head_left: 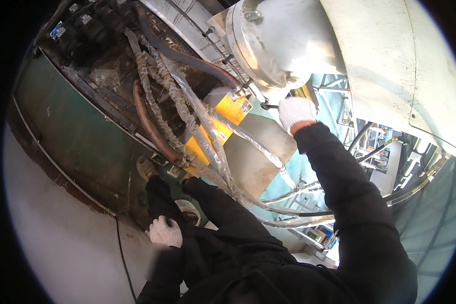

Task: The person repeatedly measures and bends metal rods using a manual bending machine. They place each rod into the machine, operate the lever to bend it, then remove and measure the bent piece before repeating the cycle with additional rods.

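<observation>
My right hand (298, 112), in a white knit glove, is stretched out ahead with its fingers closed. A dark tool with a rounded end (268, 106), wrench-like in shape, sticks out from the left side of that hand. It lies just below a large pale metal cylinder (294, 38) with a flanged rim. My left hand (165, 231), also gloved, is low beside my left leg with its fingers curled. A small dark spot shows by its fingers, and what it holds, if anything, cannot be made out.
Plastic-wrapped hoses (185, 104) and a reddish-brown hose (190, 60) run across grimy machinery on the left. A yellow block (228, 112) lies beneath them. A white bucket-like container (188, 209) stands between my legs. Shelving and cables (380, 144) show at lower right.
</observation>
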A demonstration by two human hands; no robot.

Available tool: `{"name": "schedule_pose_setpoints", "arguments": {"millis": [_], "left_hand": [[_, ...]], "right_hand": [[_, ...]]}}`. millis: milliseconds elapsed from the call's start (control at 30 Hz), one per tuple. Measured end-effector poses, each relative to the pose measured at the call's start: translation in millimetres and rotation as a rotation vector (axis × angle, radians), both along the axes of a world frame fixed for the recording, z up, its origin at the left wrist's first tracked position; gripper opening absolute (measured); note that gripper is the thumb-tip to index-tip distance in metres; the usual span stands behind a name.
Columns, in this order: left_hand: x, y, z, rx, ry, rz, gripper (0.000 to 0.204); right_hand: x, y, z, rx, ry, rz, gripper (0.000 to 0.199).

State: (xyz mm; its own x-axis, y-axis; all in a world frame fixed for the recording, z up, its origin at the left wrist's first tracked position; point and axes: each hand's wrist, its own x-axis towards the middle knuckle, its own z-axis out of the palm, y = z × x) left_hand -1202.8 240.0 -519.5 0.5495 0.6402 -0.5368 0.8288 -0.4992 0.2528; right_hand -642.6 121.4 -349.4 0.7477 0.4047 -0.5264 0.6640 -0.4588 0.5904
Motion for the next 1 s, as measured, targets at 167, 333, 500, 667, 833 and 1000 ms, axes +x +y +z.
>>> {"name": "schedule_pose_setpoints", "arguments": {"millis": [167,333,500,667,833,1000], "left_hand": [[12,2,-1,-0.014,0.038,-0.046,0.016],[22,2,-3,-0.028,0.045,-0.08,0.018],[32,1,-1,0.008,0.005,-0.131,0.016],[37,4,-2,0.038,-0.04,-0.194,0.014],[49,1,-5,0.051,-0.02,-0.283,0.016],[54,-2,8,0.061,-0.02,-0.381,0.017]], "right_hand": [[-7,-45,1,0.245,-0.056,-0.197,0.035],[-28,-82,-42,0.273,-0.048,-0.783,0.061],[-31,-130,-99,0.627,-0.012,-0.908,0.061],[-32,-164,-199,0.937,0.076,-1.077,0.043],[-39,-178,-265,1.355,0.348,-0.966,0.039],[-49,-165,-220,1.189,0.249,-1.163,0.04]]}}
